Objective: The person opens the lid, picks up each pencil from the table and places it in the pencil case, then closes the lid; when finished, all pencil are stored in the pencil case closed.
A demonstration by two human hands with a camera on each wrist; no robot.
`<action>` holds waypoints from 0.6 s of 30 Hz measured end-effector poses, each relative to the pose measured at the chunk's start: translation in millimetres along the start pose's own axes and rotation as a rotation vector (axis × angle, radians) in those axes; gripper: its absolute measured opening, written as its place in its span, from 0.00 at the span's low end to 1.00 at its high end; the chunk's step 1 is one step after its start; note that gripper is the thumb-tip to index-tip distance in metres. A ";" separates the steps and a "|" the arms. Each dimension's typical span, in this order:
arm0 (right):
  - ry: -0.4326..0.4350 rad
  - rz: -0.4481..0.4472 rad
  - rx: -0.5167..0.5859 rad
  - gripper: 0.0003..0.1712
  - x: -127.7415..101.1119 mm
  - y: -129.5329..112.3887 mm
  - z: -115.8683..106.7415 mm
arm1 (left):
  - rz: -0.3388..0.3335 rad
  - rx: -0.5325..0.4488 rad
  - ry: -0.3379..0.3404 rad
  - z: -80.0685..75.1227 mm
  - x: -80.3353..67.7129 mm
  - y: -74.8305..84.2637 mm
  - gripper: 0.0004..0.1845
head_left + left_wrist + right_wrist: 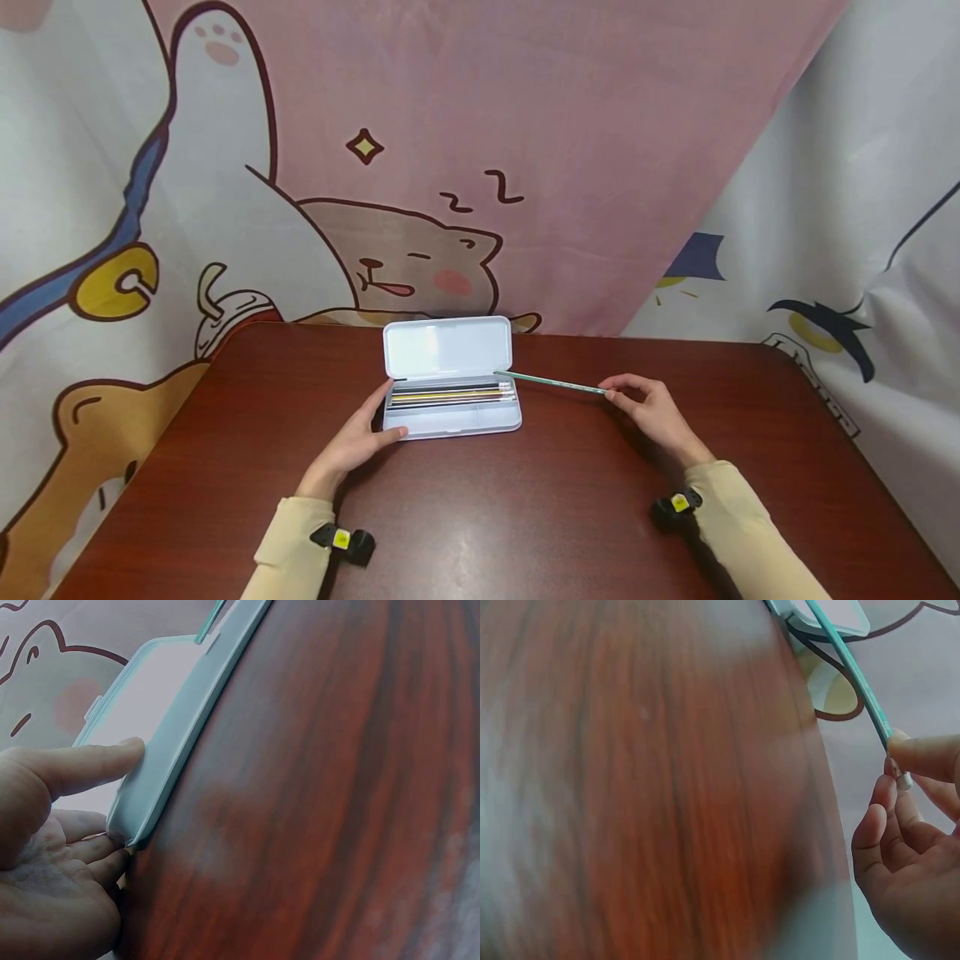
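An open white pencil case (453, 422) lies on the table with its lid (448, 348) raised at the back. Inside, several pencils (450, 395) lie side by side in the rear compartment. My left hand (356, 435) grips the case's left end, thumb over the front rim and fingers along the side; the left wrist view shows the thumb (97, 766) pressing on the case wall. With thumb and fingertips, my right hand (654, 413) pinches a green pencil (551, 382) by its eraser end. The pencil's other end reaches over the case's right rear corner, near the hinge.
The case stands on a dark reddish-brown wooden table (465, 517), near its back edge. Behind the table hangs a cloth (600, 167) with cartoon animals. A small black camera sits on each wrist, over pale yellow sleeves (750, 525).
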State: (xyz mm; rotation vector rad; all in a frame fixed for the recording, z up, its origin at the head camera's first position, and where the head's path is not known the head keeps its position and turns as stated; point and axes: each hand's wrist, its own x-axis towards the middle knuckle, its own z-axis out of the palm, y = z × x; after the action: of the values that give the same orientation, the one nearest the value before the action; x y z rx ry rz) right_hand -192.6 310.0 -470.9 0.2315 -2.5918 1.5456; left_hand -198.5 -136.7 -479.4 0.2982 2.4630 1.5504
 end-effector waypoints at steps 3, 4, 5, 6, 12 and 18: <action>-0.019 0.002 0.009 0.09 2.0 -0.6 6.2 | -0.002 0.000 -0.001 0.3 0.2 -0.5 0.45; -0.025 0.003 0.013 0.09 2.6 -1.0 8.4 | -0.003 -0.001 -0.001 0.4 0.2 -0.8 0.45; -0.028 0.008 0.019 0.08 3.3 -1.6 10.6 | -0.005 -0.005 0.000 0.6 0.5 -1.1 0.46; -0.033 0.013 0.022 0.08 4.0 -2.4 12.8 | -0.005 -0.004 -0.001 0.5 0.6 -1.5 0.46; -0.068 0.002 0.035 0.08 6.4 -22.9 23.2 | -0.003 -0.005 0.000 -0.3 0.4 -0.7 0.45; -0.091 -0.038 0.024 0.07 7.0 -51.4 31.7 | -0.003 -0.012 0.003 -0.3 0.3 -0.6 0.45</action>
State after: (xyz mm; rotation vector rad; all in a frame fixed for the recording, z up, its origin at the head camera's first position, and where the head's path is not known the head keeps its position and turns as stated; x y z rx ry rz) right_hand -190.3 257.5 -440.4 0.3590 -2.6218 1.5895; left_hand -198.9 -137.2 -479.8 0.2905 2.4539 1.5650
